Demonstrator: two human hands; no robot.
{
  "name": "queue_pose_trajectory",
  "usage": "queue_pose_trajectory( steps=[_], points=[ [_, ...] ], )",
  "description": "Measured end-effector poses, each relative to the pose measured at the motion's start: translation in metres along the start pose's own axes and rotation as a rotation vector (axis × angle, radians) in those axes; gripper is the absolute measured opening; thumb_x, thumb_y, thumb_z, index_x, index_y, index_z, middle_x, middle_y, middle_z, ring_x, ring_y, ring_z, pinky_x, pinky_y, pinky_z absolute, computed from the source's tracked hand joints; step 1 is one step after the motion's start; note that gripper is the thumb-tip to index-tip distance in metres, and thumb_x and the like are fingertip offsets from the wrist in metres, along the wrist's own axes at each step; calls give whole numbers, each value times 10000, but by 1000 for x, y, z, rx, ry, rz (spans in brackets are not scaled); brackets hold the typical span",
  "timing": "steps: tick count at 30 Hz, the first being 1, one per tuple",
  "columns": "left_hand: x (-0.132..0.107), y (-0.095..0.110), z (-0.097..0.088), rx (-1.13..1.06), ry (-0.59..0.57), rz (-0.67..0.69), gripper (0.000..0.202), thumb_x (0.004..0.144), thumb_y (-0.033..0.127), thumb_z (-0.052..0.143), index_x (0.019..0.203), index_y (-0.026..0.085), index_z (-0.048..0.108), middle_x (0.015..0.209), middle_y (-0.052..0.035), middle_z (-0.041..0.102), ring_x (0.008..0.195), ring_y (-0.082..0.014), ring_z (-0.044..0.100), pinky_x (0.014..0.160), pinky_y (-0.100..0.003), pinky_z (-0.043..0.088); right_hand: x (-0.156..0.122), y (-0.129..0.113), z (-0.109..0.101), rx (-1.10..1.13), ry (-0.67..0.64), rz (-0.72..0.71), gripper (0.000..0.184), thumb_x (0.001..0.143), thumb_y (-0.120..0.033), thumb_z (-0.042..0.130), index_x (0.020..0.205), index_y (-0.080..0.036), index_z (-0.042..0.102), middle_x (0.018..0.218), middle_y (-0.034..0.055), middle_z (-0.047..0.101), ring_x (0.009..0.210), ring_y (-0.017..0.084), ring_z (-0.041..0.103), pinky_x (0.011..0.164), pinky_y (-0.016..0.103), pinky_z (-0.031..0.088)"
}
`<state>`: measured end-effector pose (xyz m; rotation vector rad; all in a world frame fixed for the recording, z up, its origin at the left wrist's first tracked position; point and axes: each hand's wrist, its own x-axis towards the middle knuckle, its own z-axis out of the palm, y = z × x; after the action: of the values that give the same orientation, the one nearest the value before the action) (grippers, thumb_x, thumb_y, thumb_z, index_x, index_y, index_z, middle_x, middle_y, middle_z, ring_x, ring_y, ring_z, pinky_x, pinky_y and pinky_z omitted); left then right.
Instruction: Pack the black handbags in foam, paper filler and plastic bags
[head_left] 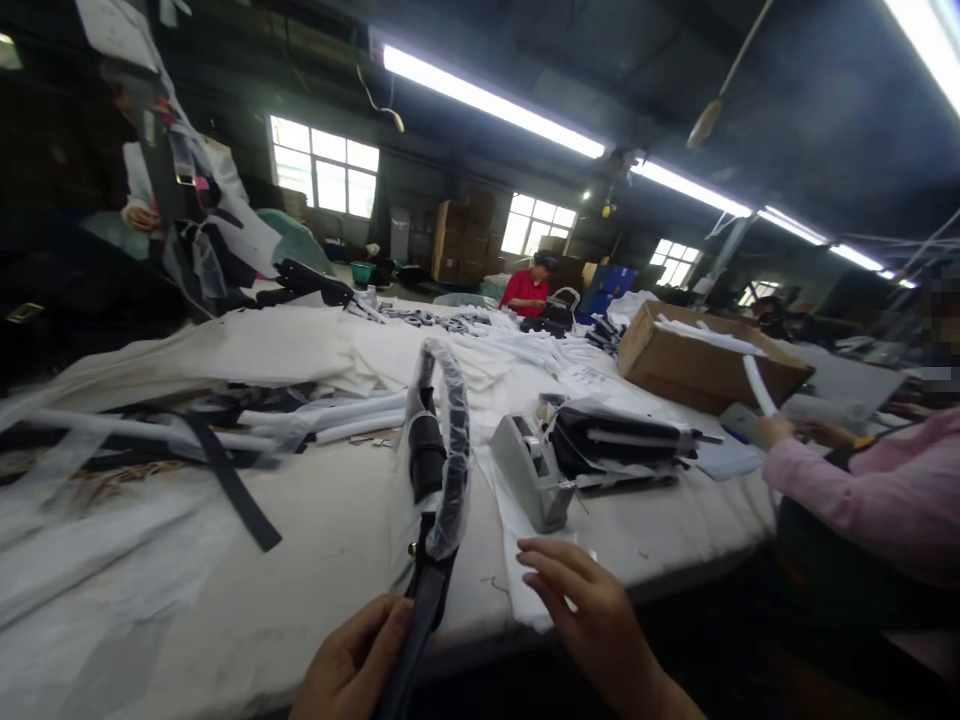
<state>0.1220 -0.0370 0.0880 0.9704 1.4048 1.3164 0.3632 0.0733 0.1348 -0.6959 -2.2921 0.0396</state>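
My left hand (358,655) is closed round the lower end of a black bag handle (454,450), which stands upright over the table edge. Clear bubbly plastic covers its looped upper part, and a small gold-coloured fitting shows near the base. Whether a bag body hangs below cannot be seen. To the right, my right hand (589,610) has its fingers stretched out and holds nothing. Just beyond those fingers are a grey tape dispenser (529,475) and a strip of white sheet (517,565) lying under it.
Black wrapped pieces (622,440) lie beside the dispenser. White foam sheets (300,345), white tubes and a dark strap (232,485) cover the left side. A cardboard box (675,360) stands at right, near a person in a pink sleeve (832,490). Someone in red (525,288) sits across the table.
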Motion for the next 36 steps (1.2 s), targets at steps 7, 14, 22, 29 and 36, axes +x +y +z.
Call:
queue_pose_trajectory(
  steps=[7, 14, 22, 29, 36],
  points=[
    [12, -23, -11, 57, 327, 150, 554, 817, 605, 608, 1215, 220, 635, 1202, -92, 680, 1103, -287, 640, 907, -368, 547, -15, 11, 38, 295, -107, 393, 368, 925, -249, 557, 1291, -260, 594, 1196, 78, 689, 1003, 215, 697, 903, 364, 576],
    [5, -30, 25, 156, 229, 362, 720, 879, 527, 509, 1507, 246, 300, 1556, -69, 351, 1426, -282, 325, 1152, -407, 311, -12, -19, 113, 721, -90, 345, 589, 918, -183, 467, 1488, -267, 352, 1492, 86, 460, 1334, 229, 482, 1000, 396, 520],
    [25, -1, 0, 513, 591, 64, 834, 779, 570, 634, 1460, 202, 324, 1319, -137, 608, 1199, -350, 588, 920, -421, 501, -17, -53, 141, 757, -113, 242, 594, 839, -90, 493, 1414, -237, 473, 1355, 116, 601, 1183, 237, 623, 944, 370, 550],
    [29, 4, -20, 482, 589, 145, 468, 777, 589, 618, 1054, 211, 621, 962, -48, 749, 969, -289, 692, 812, -316, 515, -1, -30, 138, 776, 41, 415, 428, 890, -209, 550, 1316, -231, 586, 1296, 136, 641, 1107, 253, 670, 869, 365, 585],
    [16, -12, -32, 446, 566, 162, 465, 766, 574, 612, 1100, 253, 645, 1089, -20, 743, 1104, -306, 655, 906, -317, 514, 20, -20, 134, 730, 156, 432, 438, 922, -316, 564, 1353, -239, 555, 1372, 124, 587, 1222, 244, 594, 921, 354, 562]
  ],
)
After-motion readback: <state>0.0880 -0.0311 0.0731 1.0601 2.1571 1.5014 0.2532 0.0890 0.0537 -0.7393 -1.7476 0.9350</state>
